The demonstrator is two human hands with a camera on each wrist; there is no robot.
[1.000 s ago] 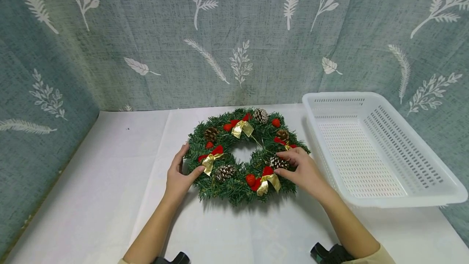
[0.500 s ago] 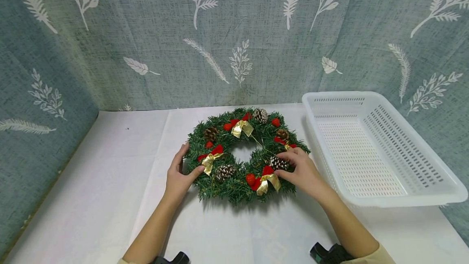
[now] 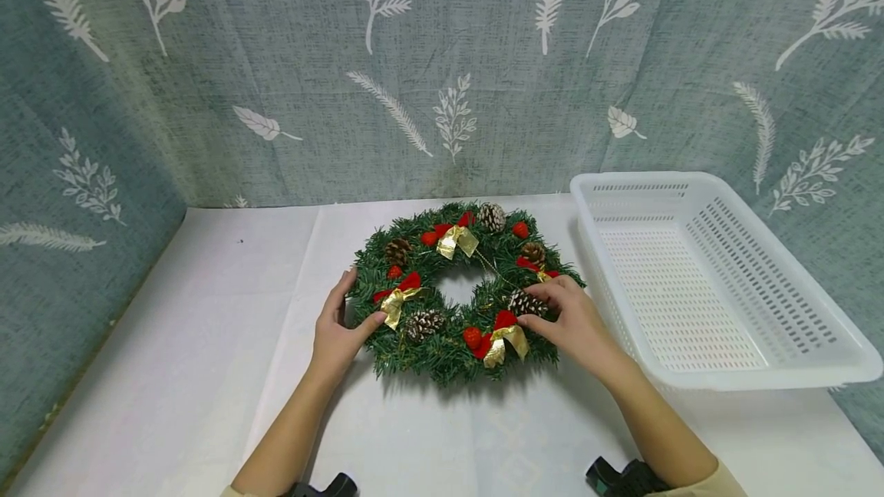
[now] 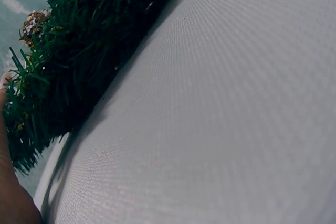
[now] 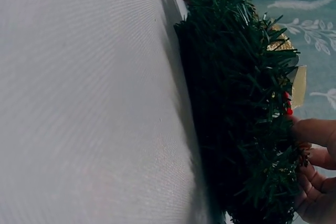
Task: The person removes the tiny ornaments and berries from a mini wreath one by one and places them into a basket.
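Note:
A green Christmas wreath (image 3: 442, 363) lies on the white table in the head view, dressed with red-and-gold bows, red berries and pine cones. At its left rim my left hand (image 3: 336, 336) grips it, thumb on top near a bow (image 3: 399, 301) and fingers along the outer side. My right hand (image 3: 573, 320) holds a white-tipped pine cone (image 3: 526, 304) on the wreath's near right between thumb and fingers, beside another bow (image 3: 507, 340). In the right wrist view, the fingers (image 5: 315, 129) close about the cone, mostly hidden there.
To the right stands a white plastic basket (image 3: 746, 374) with slotted walls, close to the right forearm. A thin gold cord (image 3: 492, 267) crosses the wreath's opening. Behind the table (image 3: 173, 366) hangs a grey-green leaf-patterned curtain (image 3: 304, 83), which also runs along the left side.
My right hand and the pine cone have shifted very slightly away from me. The left hand keeps its hold, and the wreath stays in place.

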